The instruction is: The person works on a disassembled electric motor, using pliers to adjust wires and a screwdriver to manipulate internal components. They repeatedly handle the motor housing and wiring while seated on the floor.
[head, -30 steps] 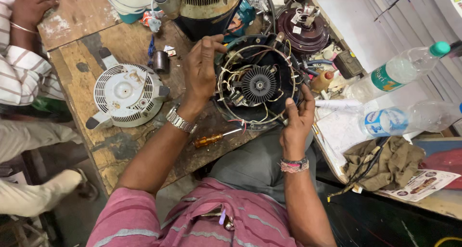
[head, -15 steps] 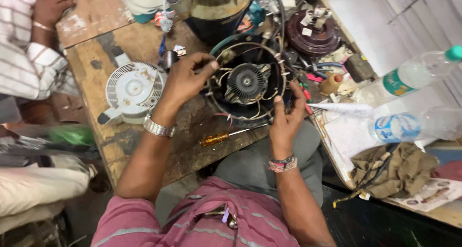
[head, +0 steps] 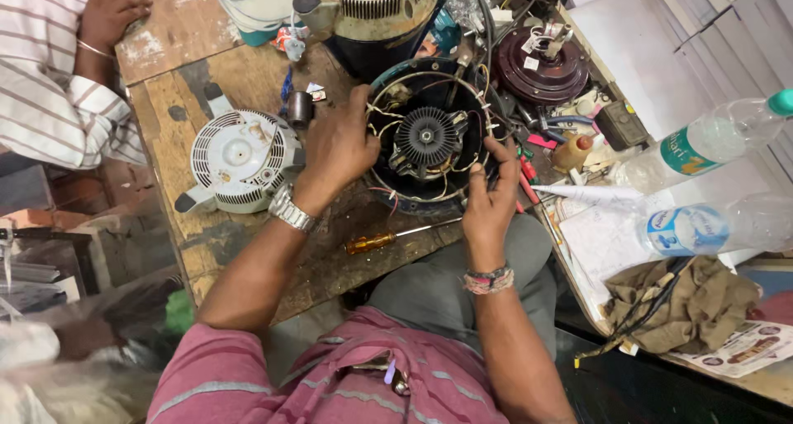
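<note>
Since a second ago your view has drifted and the motor (head: 427, 139) now sits nearer the middle of it; your left hand (head: 339, 147) has slid from the top of the housing down to its left rim, while your right hand (head: 489, 201) stays on the right edge.

- Where it is: round black motor with a finned hub and loose wire loops, on the wooden desk (head: 190, 102), just beside the white vented cover (head: 238, 159).
- Grip: left fingers curled around the left rim, holding it; right fingers (head: 500, 161) pinched narrow at the rim — on a wire or on the casing, you cannot tell which.
- Step, as a judgement: you are steadying the housing and sorting the winding leads, mid-way through work on the open motor. The next move likely calls for the left hand to brace firmly while the right works finely; the yellow-handled screwdriver (head: 384, 240) lies near, towards you.

Hard to make out:
- Wire ends under the right fingertips — hidden.
- Clutter behind the motor is tangled; the cream appliance (head: 372, 7) is cut off at the top edge.
- Another person's sleeve (head: 58, 102) and hand at the left corner, only partly in view.
</note>
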